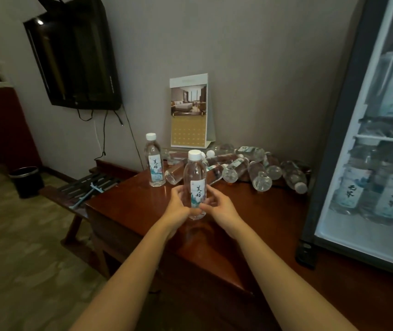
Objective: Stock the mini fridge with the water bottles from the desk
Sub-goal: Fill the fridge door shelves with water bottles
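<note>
The fridge [329,163] stands at 3 o'clock with bottles on its shelves. The desk [250,223] fills the centre. A pile [250,168] of bottles lies at 1 o'clock, and a spare [154,161] stands upright at 11 o'clock. My left hand [178,206] and right hand [219,206] both grip one upright bottle [195,185] at centre, over the desk.

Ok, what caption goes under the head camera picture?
The left hand and right hand grip one upright water bottle at the desk, loose bottles piled behind, mini fridge alongside.
</note>
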`<state>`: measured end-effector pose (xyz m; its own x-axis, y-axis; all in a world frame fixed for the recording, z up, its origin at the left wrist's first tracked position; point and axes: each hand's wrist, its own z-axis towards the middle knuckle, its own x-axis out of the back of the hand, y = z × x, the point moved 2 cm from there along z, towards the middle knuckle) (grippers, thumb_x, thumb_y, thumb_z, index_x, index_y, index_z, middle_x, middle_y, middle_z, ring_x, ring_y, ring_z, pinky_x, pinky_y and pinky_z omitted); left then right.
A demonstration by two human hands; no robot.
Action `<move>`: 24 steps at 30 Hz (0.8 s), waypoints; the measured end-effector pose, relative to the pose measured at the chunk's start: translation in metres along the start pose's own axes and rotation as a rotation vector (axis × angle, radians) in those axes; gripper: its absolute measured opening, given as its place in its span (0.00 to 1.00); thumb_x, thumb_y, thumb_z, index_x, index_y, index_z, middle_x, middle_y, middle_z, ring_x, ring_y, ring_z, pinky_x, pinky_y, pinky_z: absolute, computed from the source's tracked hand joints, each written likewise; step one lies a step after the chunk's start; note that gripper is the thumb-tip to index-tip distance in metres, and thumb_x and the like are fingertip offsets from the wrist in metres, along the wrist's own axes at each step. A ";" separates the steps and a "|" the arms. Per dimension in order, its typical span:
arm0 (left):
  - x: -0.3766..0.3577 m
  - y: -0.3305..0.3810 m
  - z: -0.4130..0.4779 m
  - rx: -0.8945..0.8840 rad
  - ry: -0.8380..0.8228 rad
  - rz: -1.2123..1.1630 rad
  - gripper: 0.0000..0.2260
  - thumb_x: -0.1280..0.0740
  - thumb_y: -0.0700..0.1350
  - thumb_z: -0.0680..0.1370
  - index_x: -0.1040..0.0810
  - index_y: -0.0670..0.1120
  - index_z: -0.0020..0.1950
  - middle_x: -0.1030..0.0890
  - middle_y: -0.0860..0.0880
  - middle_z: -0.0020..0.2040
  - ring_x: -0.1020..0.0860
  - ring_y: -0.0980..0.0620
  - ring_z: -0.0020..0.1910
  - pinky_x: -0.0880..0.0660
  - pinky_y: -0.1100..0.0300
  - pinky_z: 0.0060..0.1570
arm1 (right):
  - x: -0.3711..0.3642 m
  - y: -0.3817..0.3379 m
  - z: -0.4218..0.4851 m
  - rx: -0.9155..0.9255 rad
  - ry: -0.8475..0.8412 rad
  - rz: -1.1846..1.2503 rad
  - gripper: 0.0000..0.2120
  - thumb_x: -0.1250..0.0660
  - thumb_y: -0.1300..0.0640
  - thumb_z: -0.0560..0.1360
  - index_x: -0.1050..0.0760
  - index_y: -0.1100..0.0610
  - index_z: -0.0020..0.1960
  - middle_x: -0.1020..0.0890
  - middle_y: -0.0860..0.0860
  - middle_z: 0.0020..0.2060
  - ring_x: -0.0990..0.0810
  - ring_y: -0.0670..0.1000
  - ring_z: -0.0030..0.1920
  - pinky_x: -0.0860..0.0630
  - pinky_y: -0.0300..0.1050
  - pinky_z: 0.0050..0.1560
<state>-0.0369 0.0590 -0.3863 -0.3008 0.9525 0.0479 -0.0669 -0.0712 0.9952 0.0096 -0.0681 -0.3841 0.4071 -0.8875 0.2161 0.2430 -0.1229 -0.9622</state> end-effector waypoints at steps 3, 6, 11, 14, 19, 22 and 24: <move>-0.013 0.000 -0.005 0.020 -0.085 0.033 0.36 0.28 0.28 0.66 0.40 0.46 0.68 0.26 0.47 0.64 0.25 0.51 0.61 0.24 0.58 0.54 | 0.015 0.004 -0.007 0.018 0.086 -0.060 0.25 0.29 0.65 0.71 0.29 0.56 0.67 0.25 0.51 0.37 0.27 0.45 0.37 0.27 0.39 0.41; -0.031 0.000 -0.014 0.027 -0.162 0.058 0.34 0.27 0.27 0.65 0.37 0.46 0.65 0.24 0.47 0.59 0.23 0.51 0.55 0.21 0.57 0.48 | 0.029 0.008 -0.020 -0.006 0.099 -0.090 0.18 0.24 0.59 0.66 0.23 0.53 0.54 0.20 0.51 0.41 0.23 0.48 0.41 0.25 0.42 0.43; -0.059 0.001 -0.023 0.005 -0.287 0.096 0.34 0.27 0.26 0.62 0.32 0.44 0.64 0.21 0.44 0.57 0.21 0.48 0.55 0.21 0.56 0.48 | 0.054 0.012 -0.046 -0.038 0.050 -0.098 0.23 0.21 0.50 0.61 0.24 0.49 0.53 0.19 0.50 0.52 0.20 0.47 0.51 0.22 0.44 0.53; -0.077 0.004 -0.029 -0.022 -0.322 0.149 0.35 0.24 0.29 0.60 0.30 0.44 0.63 0.20 0.46 0.56 0.20 0.50 0.54 0.21 0.58 0.49 | 0.072 0.007 -0.065 -0.038 0.042 -0.057 0.26 0.23 0.58 0.65 0.28 0.55 0.60 0.19 0.49 0.52 0.20 0.44 0.51 0.23 0.37 0.51; -0.110 0.008 -0.046 -0.113 -0.309 0.276 0.36 0.20 0.41 0.54 0.27 0.49 0.60 0.18 0.52 0.53 0.20 0.54 0.52 0.21 0.54 0.50 | 0.097 0.004 -0.090 -0.022 0.127 -0.103 0.31 0.21 0.52 0.62 0.30 0.53 0.61 0.19 0.47 0.53 0.20 0.45 0.53 0.23 0.42 0.54; -0.131 0.012 -0.059 -0.156 -0.320 0.304 0.35 0.19 0.41 0.55 0.26 0.50 0.59 0.18 0.53 0.52 0.20 0.56 0.51 0.22 0.58 0.49 | 0.116 0.002 -0.109 -0.011 0.172 -0.165 0.29 0.22 0.52 0.63 0.29 0.53 0.60 0.18 0.47 0.51 0.20 0.44 0.52 0.23 0.42 0.53; -0.145 0.014 -0.066 -0.174 -0.346 0.318 0.35 0.18 0.42 0.54 0.26 0.50 0.58 0.18 0.53 0.52 0.20 0.56 0.51 0.21 0.55 0.50 | 0.130 0.002 -0.123 -0.012 0.205 -0.177 0.27 0.22 0.53 0.64 0.28 0.53 0.59 0.18 0.48 0.51 0.20 0.44 0.51 0.23 0.43 0.54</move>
<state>-0.0570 -0.1000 -0.3854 -0.0009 0.9158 0.4015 -0.1898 -0.3944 0.8991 -0.0451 -0.2379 -0.3780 0.1724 -0.9228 0.3445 0.2832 -0.2885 -0.9146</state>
